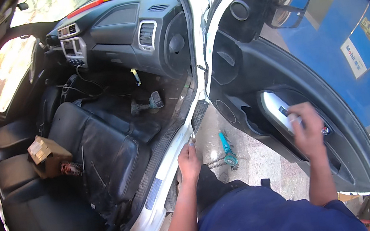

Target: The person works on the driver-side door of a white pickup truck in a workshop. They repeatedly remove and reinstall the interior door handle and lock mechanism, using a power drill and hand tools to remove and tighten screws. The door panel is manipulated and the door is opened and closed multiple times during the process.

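My left hand [189,160] is closed on a small metal piece [192,138] whose kind I cannot make out, beside the white door sill of the open vehicle. At the right, my right hand [307,129] is curled at the silver switch panel [271,106] of the open door [350,131]; what its fingers grip, if anything, is hidden. A teal and black power tool [228,152] lies on the pavement between my hands.
A cordless drill [155,100] rests on the footwell floor. A cardboard box [48,150] sits on the black seats [34,214]. A red and yellow bar [86,7] lies on the dashboard [118,35]. A cable [92,83] hangs into the cabin.
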Tool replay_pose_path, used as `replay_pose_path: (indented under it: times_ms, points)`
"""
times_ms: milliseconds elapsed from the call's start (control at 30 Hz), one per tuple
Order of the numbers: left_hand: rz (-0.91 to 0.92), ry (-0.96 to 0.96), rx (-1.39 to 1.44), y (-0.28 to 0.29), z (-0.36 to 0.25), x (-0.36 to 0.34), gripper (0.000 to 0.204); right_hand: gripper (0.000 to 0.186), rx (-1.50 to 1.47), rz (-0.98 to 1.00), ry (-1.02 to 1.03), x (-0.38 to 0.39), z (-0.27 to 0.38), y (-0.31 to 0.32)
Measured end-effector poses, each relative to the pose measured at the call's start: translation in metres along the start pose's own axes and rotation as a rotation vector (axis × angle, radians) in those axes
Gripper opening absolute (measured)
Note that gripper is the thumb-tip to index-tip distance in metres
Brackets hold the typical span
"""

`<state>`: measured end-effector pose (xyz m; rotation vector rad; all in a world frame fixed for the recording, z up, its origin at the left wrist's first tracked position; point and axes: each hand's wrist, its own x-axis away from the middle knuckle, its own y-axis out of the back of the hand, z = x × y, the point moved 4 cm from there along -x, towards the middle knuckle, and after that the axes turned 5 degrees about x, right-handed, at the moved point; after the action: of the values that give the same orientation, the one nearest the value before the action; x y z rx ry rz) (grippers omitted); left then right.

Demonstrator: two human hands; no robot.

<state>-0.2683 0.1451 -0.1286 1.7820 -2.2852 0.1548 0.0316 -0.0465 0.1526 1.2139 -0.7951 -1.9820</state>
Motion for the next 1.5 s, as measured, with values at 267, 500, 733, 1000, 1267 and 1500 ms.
replay_pose_path:
  times_ms: [267, 500, 733, 1000, 1267, 1500]
  points:
    - [0.227, -0.025, 0.035, -0.079, 0.017, -0.213, 0.03, 0.018, 0.584, -0.351, -0.188, -0.059, -0.034, 0.025]
    - [0.364, -0.102, -0.094, -0.124, 0.027, -0.321, 0.027, 0.021, 0.962, -0.221, -0.151, -0.071, -0.048, -0.01]
    - [0.332, -0.304, -0.28, -0.17, 0.026, -0.348, 0.029, 0.026, 1.009, -0.195, -0.233, -0.071, -0.053, -0.018]
    - [0.358, -0.519, -0.37, -0.196, -0.012, -0.366, 0.029, 0.026, 1.006, -0.243, -0.297, -0.069, -0.06, -0.018]
    - [0.556, -0.36, -0.497, -0.202, -0.048, -0.375, 0.031, 0.024, 1.035, -0.262, -0.291, -0.07, -0.057, -0.021]
    - [0.722, -0.264, -0.688, -0.215, -0.062, -0.383, 0.035, 0.022, 1.046, -0.297, -0.272, -0.071, -0.056, -0.023]
